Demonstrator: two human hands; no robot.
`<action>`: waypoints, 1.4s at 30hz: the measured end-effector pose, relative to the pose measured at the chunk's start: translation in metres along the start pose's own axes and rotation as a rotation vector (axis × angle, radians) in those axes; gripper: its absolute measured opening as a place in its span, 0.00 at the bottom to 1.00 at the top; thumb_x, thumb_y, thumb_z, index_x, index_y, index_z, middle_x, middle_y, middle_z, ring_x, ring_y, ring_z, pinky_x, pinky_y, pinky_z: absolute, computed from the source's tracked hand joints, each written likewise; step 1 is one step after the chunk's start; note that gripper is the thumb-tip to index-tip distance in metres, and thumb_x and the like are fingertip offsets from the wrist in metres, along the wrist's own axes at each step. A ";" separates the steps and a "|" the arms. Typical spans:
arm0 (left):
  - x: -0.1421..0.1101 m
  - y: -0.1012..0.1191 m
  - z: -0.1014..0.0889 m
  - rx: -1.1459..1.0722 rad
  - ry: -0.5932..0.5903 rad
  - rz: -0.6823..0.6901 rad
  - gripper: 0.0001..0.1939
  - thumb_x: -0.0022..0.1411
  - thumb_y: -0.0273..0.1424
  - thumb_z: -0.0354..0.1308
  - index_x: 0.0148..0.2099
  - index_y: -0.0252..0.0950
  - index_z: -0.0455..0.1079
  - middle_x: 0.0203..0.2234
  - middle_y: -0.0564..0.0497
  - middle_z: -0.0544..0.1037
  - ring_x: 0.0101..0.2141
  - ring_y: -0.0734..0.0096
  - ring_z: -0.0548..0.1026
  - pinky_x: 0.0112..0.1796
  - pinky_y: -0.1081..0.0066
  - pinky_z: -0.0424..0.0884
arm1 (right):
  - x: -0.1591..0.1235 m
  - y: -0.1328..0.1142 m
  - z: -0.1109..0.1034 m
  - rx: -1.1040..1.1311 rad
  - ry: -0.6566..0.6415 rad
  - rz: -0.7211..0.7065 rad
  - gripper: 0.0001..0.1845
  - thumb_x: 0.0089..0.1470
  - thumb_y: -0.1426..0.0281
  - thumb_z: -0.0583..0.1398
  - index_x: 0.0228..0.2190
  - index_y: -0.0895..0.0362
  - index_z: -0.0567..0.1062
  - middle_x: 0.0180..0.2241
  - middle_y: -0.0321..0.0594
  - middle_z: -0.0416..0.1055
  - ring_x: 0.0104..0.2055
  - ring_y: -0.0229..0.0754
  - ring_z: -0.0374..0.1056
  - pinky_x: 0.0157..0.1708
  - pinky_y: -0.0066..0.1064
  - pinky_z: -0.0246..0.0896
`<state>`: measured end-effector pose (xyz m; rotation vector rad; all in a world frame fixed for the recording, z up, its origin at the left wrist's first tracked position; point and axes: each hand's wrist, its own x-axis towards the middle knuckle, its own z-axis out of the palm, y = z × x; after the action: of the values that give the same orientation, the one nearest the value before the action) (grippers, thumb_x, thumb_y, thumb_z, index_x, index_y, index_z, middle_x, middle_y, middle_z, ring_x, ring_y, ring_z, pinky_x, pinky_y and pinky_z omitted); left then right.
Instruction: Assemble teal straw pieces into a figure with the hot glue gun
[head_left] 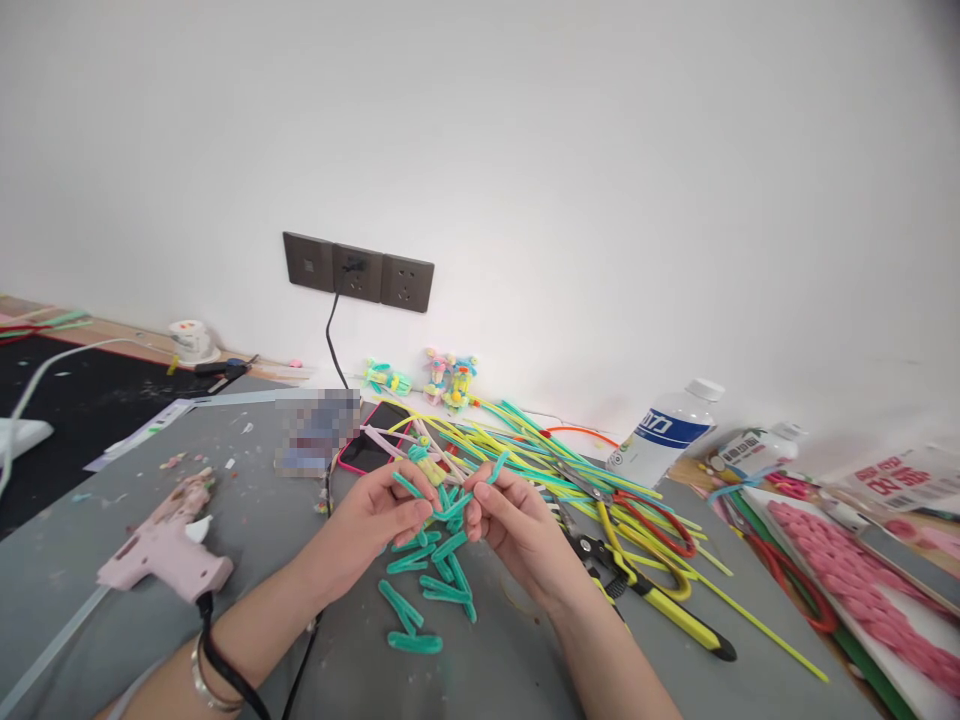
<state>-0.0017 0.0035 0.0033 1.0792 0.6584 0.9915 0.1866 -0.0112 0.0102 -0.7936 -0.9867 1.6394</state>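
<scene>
A silver bangle [201,680] sits on the left forearm [277,590]. Past it, the left hand [394,510] pinches a fuzzy green stem [454,507], and the right hand [510,515] pinches the same stem further along. The stem is up over the far part of a pile of green pieces [444,590]. Many pieces in the pile look bent in two already; the held stem is only a little bent, so it seems not done yet. Behind the pile, three small fuzzy figures [460,385] look all made. Behind it and to the right, lots of long stems [536,450] look uncut. A pink glue gun [169,550] lies left of the pile.
</scene>
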 end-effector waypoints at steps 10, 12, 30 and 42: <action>-0.004 0.001 -0.004 0.204 -0.122 0.056 0.10 0.56 0.33 0.69 0.33 0.36 0.71 0.31 0.53 0.76 0.31 0.73 0.74 0.29 0.77 0.66 | -0.003 0.000 0.005 -0.013 -0.093 0.022 0.16 0.51 0.58 0.70 0.31 0.58 0.76 0.22 0.34 0.74 0.23 0.33 0.67 0.28 0.25 0.64; -0.005 0.001 -0.005 0.256 -0.156 0.088 0.09 0.57 0.33 0.68 0.34 0.36 0.71 0.31 0.52 0.77 0.31 0.73 0.74 0.29 0.77 0.66 | -0.003 -0.001 0.005 -0.020 -0.107 0.023 0.16 0.51 0.58 0.70 0.31 0.57 0.76 0.22 0.34 0.73 0.23 0.33 0.67 0.28 0.25 0.65; -0.012 0.008 -0.002 0.417 -0.218 0.157 0.14 0.59 0.27 0.64 0.32 0.38 0.58 0.29 0.51 0.78 0.31 0.70 0.76 0.25 0.77 0.62 | -0.004 0.003 0.008 -0.063 -0.172 0.020 0.15 0.52 0.59 0.69 0.30 0.58 0.75 0.22 0.33 0.72 0.24 0.33 0.66 0.28 0.25 0.64; -0.011 0.006 -0.002 0.390 -0.182 0.196 0.14 0.60 0.28 0.64 0.34 0.38 0.58 0.29 0.52 0.76 0.31 0.72 0.73 0.29 0.75 0.64 | -0.002 0.004 0.003 -0.096 -0.157 -0.038 0.13 0.55 0.61 0.68 0.31 0.58 0.76 0.23 0.34 0.72 0.25 0.33 0.67 0.29 0.25 0.64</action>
<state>-0.0103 -0.0047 0.0081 1.5822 0.6184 0.9380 0.1825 -0.0144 0.0084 -0.7137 -1.1909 1.6508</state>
